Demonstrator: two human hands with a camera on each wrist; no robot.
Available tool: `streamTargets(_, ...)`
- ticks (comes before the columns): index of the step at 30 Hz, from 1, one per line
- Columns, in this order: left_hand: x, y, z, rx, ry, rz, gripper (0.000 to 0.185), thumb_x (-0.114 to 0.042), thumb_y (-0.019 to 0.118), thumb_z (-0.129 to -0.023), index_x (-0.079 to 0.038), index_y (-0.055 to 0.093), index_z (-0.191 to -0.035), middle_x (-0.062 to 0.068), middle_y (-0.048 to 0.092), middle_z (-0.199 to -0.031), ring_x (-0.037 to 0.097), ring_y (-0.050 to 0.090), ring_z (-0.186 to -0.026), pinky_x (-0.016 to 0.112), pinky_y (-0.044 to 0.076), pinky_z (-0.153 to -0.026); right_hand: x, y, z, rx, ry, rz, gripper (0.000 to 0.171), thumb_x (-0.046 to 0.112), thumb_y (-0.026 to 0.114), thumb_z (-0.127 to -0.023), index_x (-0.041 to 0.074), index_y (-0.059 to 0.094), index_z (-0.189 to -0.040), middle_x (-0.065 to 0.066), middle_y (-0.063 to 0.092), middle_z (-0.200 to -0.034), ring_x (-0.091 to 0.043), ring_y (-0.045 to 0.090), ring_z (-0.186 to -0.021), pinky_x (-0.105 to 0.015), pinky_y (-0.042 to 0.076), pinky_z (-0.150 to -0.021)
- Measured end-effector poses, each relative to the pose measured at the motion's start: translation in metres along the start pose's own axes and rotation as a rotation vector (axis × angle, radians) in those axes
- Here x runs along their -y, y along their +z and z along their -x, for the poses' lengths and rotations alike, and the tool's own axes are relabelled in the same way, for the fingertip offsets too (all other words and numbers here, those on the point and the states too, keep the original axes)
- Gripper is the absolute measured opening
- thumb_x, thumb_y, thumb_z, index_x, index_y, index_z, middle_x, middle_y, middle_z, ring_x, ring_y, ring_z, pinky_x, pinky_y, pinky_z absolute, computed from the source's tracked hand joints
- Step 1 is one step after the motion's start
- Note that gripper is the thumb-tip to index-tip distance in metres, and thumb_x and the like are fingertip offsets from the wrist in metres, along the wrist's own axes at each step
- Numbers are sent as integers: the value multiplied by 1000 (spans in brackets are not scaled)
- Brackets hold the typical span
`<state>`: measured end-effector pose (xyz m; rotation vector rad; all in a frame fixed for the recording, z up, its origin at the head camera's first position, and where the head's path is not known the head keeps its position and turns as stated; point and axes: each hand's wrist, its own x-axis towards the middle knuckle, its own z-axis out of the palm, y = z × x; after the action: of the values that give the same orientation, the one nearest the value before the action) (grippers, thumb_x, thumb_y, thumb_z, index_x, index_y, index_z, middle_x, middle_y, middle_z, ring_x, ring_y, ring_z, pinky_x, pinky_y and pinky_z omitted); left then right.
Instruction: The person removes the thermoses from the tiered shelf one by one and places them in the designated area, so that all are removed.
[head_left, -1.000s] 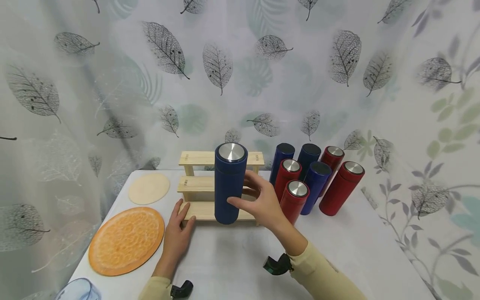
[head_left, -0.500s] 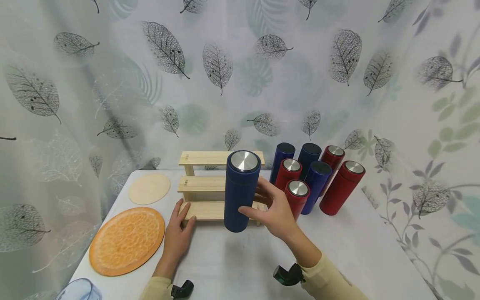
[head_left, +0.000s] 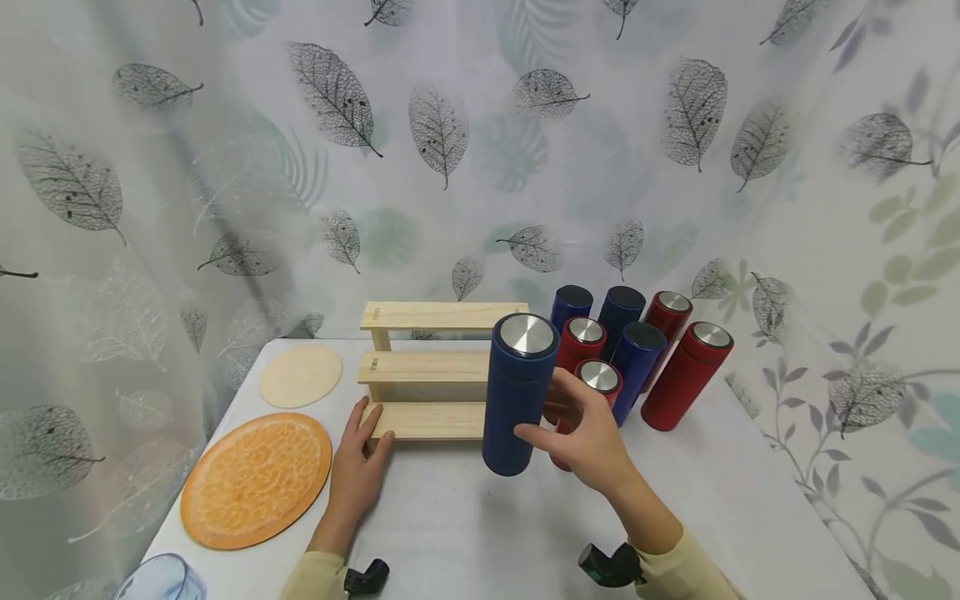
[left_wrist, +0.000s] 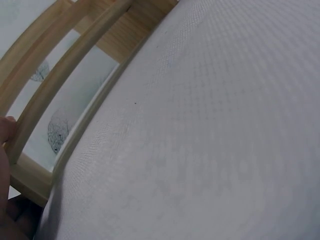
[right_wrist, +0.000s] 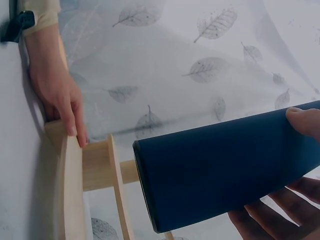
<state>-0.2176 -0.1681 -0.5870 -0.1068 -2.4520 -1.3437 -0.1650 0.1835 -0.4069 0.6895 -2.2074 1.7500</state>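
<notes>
My right hand (head_left: pixel 588 437) grips a dark blue thermos (head_left: pixel 516 408) with a silver lid, thumb in front and fingers behind. It is held almost upright, in front of the right part of a three-tier wooden rack (head_left: pixel 427 421). In the right wrist view the thermos (right_wrist: pixel 220 170) lies across the picture, its base towards the rack. My left hand (head_left: pixel 356 467) rests on the left end of the rack's lowest tier, its fingers fairly straight. In the left wrist view only part of this hand (left_wrist: pixel 6 130) shows, touching the rack (left_wrist: pixel 65 75).
Several red and blue thermoses, such as a red one (head_left: pixel 686 377) and a blue one (head_left: pixel 637 367), stand at the back right. An orange oval mat (head_left: pixel 257 481), a pale round mat (head_left: pixel 300 377) and a clear glass vessel (head_left: pixel 161 579) are on the left.
My right hand has carried the blue thermos to the right and slightly towards me, uncovering more of the rack's middle. My left hand has stayed at the rack.
</notes>
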Motion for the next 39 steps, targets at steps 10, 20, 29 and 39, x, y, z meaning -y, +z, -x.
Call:
streamTargets(10,-4,2,-1,-1,8,-3,55,-22,70,-108,-5,55,-159,14,31,-175,36,28,-161,60,27,-126,2,-24,10,-30,-4,-3,66,-4,83,-88,7,63,-149,-9,75,-129,-26,74,-114,-41,62,-95)
streamTargets(20,-3,2,-1,12,-14,-13,56,-25,68,-110,-7,54,-161,11,29,-177,35,25,-162,59,25,-127,4,-42,18,-61,-58,14,72,-13,80,-84,5,62,-151,-8,74,-133,-23,75,-111,-33,62,-90)
streamTargets(29,-2,1,-1,8,-15,-15,56,-26,68,-110,-8,54,-161,10,29,-177,34,25,-162,59,26,-127,4,-58,25,-101,-61,65,75,-16,79,-82,4,61,-152,-4,73,-136,-18,74,-112,-28,61,-90)
streamTargets(39,-1,0,0,9,-16,-1,56,-26,69,-110,-8,54,-161,7,28,-177,33,26,-162,58,26,-127,-1,-75,33,-132,-54,98,78,-20,79,-81,2,59,-153,-2,72,-137,-15,73,-115,-24,58,-94)
